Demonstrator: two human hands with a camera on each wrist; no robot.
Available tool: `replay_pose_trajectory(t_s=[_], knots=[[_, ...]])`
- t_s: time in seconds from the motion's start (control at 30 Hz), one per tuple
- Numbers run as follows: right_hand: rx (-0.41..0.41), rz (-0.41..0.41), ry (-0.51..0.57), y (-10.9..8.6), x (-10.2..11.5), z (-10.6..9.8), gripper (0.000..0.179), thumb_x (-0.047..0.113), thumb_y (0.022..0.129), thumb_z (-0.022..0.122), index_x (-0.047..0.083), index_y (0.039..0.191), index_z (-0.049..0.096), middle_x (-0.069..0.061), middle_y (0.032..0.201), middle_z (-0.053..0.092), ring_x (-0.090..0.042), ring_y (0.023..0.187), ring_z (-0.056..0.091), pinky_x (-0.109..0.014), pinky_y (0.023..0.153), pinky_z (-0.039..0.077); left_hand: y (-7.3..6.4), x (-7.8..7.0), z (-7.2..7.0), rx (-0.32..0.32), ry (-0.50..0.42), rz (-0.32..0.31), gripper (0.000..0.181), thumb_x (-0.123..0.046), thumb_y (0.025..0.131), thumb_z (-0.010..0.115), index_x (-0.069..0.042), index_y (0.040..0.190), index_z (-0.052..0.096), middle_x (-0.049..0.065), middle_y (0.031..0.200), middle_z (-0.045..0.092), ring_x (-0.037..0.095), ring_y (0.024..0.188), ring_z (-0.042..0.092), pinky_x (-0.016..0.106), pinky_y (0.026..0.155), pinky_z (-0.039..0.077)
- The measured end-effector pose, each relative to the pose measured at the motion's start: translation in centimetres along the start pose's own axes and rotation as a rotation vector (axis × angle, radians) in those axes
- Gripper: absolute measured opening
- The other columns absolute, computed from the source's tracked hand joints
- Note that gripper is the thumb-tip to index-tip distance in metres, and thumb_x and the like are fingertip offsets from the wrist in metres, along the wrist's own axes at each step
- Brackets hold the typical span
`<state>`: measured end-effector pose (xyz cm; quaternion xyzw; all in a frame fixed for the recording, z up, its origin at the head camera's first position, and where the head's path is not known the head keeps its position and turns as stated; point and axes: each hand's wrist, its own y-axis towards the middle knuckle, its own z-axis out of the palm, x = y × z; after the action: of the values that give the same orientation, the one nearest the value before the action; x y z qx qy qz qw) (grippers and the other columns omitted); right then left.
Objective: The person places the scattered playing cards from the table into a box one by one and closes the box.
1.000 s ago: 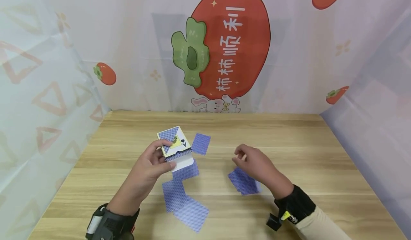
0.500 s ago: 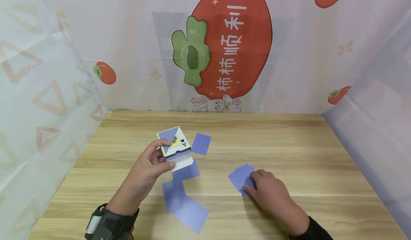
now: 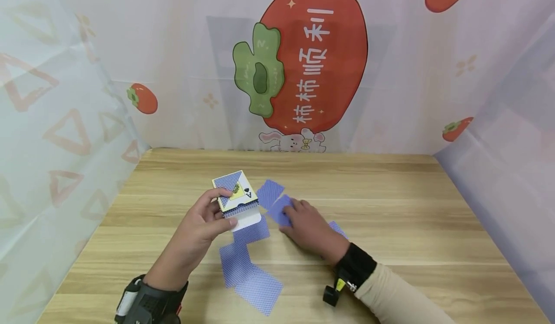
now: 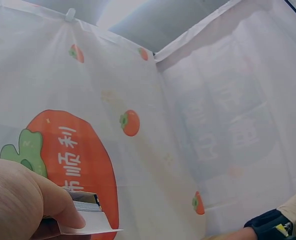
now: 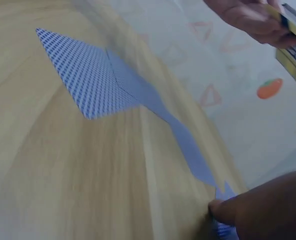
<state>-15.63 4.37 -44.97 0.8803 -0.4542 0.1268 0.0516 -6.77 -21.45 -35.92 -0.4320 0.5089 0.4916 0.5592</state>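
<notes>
In the head view my left hand (image 3: 204, 220) holds an open card box (image 3: 249, 189), thumb on its white flap. The edges of playing cards show inside its mouth. My right hand (image 3: 310, 230) pinches a blue-backed playing card (image 3: 279, 211) between thumb and fingers. That card lies right of the box and overlaps the near edge of another face-down card (image 3: 271, 190). In the left wrist view the thumb (image 4: 70, 212) presses the flap, with a stack of cards (image 4: 87, 206) behind it. The right thumb (image 5: 223, 211) shows at a card in the right wrist view.
Several blue-backed cards lie face down on the wooden table (image 3: 412, 203). A card (image 3: 253, 231) is partly under the box; two overlapping cards (image 3: 259, 290) lie nearer. More cards (image 3: 338, 228) show behind the right wrist, mostly hidden. A printed curtain (image 3: 182, 49) stands behind the table.
My right hand has moved from above the right-hand cards down onto them, then left and away with a card, which is now beside the box. My left hand and the box stay still.
</notes>
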Motion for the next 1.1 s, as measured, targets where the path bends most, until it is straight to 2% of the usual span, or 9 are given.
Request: replay_pose_trajectory(t_s=[0.1, 0.2, 0.33, 0.43, 0.57, 0.67, 0.8, 0.97, 1.1], knots=[[0.063, -0.137, 0.022, 0.8, 1.4, 0.1, 0.038, 0.035, 0.103, 0.058, 0.015, 0.134, 0.062, -0.016, 0.154, 0.045, -0.035, 0.143, 0.04, -0.048, 0.118, 0.034, 0.1, 0.1, -0.1, -0.005, -0.001, 0.0, 0.051, 0.007, 0.089, 0.066, -0.012, 0.131, 0.046, 0.02, 0.135, 0.05, 0.019, 0.113, 0.06, 0.028, 0.088, 0.054], [0.114, -0.247, 0.024, 0.7, 2.5, -0.3, 0.029, 0.027, 0.101, 0.062, 0.02, 0.129, 0.066, -0.008, 0.151, 0.05, -0.027, 0.141, 0.044, -0.041, 0.115, 0.039, 0.1, 0.0, 0.0, -0.007, 0.002, -0.005, 0.051, 0.007, 0.089, 0.066, -0.011, 0.132, 0.045, 0.022, 0.138, 0.048, 0.019, 0.115, 0.06, 0.028, 0.089, 0.054], [0.15, -0.319, 0.032, 0.1, 2.9, -0.9, 0.032, 0.018, 0.096, 0.07, 0.024, 0.127, 0.067, 0.001, 0.14, 0.058, -0.018, 0.132, 0.052, -0.034, 0.108, 0.045, 0.1, -0.1, 0.0, 0.001, 0.004, -0.01, 0.052, 0.007, 0.09, 0.066, -0.01, 0.134, 0.043, 0.026, 0.143, 0.044, 0.018, 0.119, 0.059, 0.027, 0.091, 0.054], [0.183, -0.278, 0.049, -0.2, 2.9, -1.2, 0.04, 0.015, 0.092, 0.072, 0.025, 0.13, 0.064, 0.002, 0.136, 0.059, -0.016, 0.126, 0.053, -0.033, 0.104, 0.048, 0.1, 0.0, 0.0, 0.007, 0.0, -0.009, 0.052, 0.007, 0.09, 0.065, -0.01, 0.134, 0.043, 0.026, 0.144, 0.043, 0.018, 0.119, 0.058, 0.027, 0.092, 0.053], [0.235, -0.123, 0.039, -0.5, 2.9, -1.8, 0.056, 0.019, 0.086, 0.077, 0.023, 0.139, 0.058, -0.003, 0.133, 0.057, -0.019, 0.12, 0.051, -0.038, 0.101, 0.046, 0.2, 0.0, 0.1, 0.006, 0.0, -0.009, 0.052, 0.007, 0.09, 0.066, -0.011, 0.133, 0.044, 0.026, 0.143, 0.043, 0.019, 0.119, 0.058, 0.027, 0.092, 0.054], [0.259, -0.05, 0.014, -0.5, 3.0, -2.2, 0.066, 0.022, 0.081, 0.08, 0.02, 0.142, 0.055, -0.006, 0.128, 0.058, -0.021, 0.116, 0.049, -0.043, 0.1, 0.043, 0.1, 0.1, 0.1, 0.002, 0.003, -0.011, 0.052, 0.007, 0.089, 0.066, -0.012, 0.132, 0.045, 0.025, 0.142, 0.044, 0.019, 0.119, 0.058, 0.028, 0.091, 0.054], [0.278, -0.015, 0.022, -0.4, 2.8, -2.3, 0.07, 0.023, 0.076, 0.083, 0.016, 0.14, 0.056, -0.005, 0.119, 0.059, -0.021, 0.11, 0.049, -0.044, 0.098, 0.042, 0.1, 0.1, 0.1, -0.002, 0.002, -0.01, 0.051, 0.007, 0.089, 0.066, -0.013, 0.132, 0.046, 0.024, 0.14, 0.045, 0.02, 0.117, 0.058, 0.028, 0.09, 0.054], [0.272, 0.012, 0.075, -0.7, 2.4, -2.4, 0.073, 0.025, 0.071, 0.088, 0.014, 0.137, 0.058, -0.002, 0.111, 0.056, -0.019, 0.102, 0.047, -0.036, 0.09, 0.043, 0.0, 0.0, 0.2, 0.001, -0.003, -0.007, 0.051, 0.007, 0.089, 0.067, -0.013, 0.132, 0.046, 0.024, 0.139, 0.046, 0.02, 0.117, 0.059, 0.028, 0.09, 0.054], [0.249, 0.013, 0.138, -1.1, 1.9, -2.7, 0.065, 0.02, 0.072, 0.087, 0.014, 0.13, 0.059, -0.001, 0.107, 0.05, -0.017, 0.098, 0.048, -0.03, 0.081, 0.046, 0.0, -0.1, 0.2, 0.0, 0.003, -0.011, 0.052, 0.006, 0.089, 0.067, -0.012, 0.132, 0.045, 0.024, 0.14, 0.045, 0.02, 0.117, 0.058, 0.028, 0.091, 0.054]])
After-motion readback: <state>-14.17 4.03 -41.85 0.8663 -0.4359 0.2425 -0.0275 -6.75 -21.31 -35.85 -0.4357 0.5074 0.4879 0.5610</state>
